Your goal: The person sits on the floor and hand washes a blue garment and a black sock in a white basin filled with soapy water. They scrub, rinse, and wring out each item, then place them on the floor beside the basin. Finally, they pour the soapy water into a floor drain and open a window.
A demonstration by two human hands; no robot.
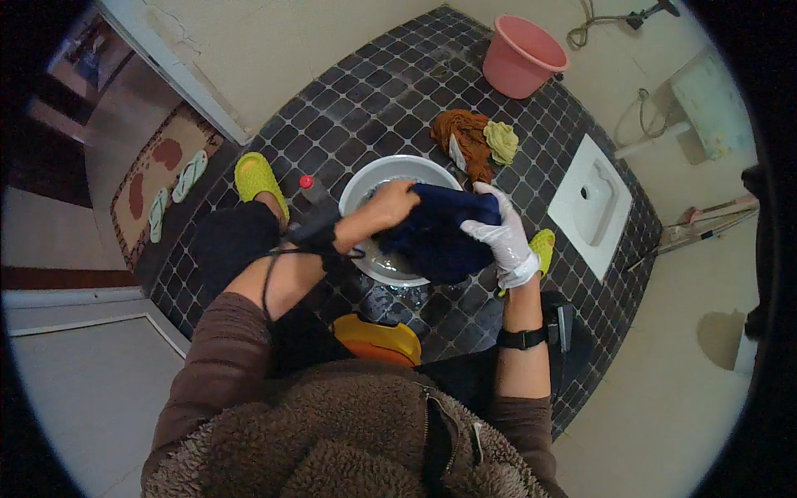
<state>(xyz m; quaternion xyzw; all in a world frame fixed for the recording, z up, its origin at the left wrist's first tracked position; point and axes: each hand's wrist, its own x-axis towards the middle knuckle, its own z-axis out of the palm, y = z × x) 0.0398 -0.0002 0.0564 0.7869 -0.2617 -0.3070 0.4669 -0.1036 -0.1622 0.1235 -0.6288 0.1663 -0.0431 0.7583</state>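
Note:
A dark blue cloth (448, 232) is stretched between my hands over a white basin (349, 189) of soapy water. My bare left hand (392, 204) has its fingers closed on the cloth's left upper part. My right hand (505, 236), in a thin whitish glove, grips the cloth's right edge, the thumb lying on top. Part of the cloth hangs over the basin's right rim and hides it. Just left of the basin stands a clear bottle with a red cap (307, 182).
Beyond the basin, a brown cloth (466, 137) and a yellow-green cloth (501, 143) lie on dark tiles. A pink bucket (523, 62) stands at the far wall. To the right is a white squat toilet (591, 203); a yellow-orange stool (378, 339) is close to me.

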